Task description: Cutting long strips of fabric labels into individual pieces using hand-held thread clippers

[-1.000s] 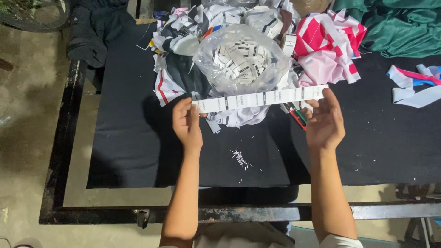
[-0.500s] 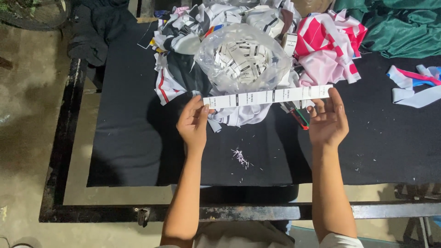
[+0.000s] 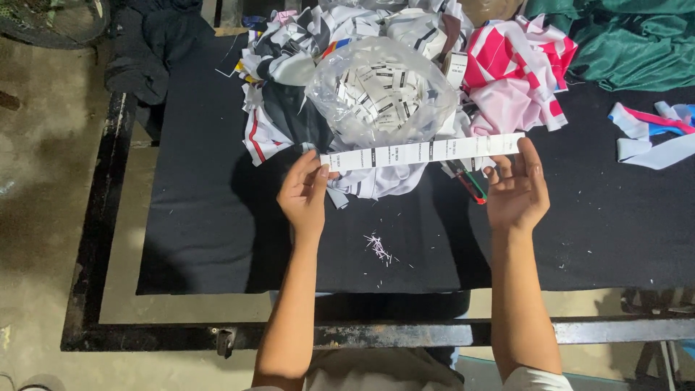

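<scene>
I hold a white label strip (image 3: 423,151) stretched level above the black cloth (image 3: 217,217), left hand (image 3: 304,195) pinching one end, right hand (image 3: 515,194) gripping the other. It hangs just in front of the clear bag of labels (image 3: 380,90); both pinches need to stay firm.
</scene>
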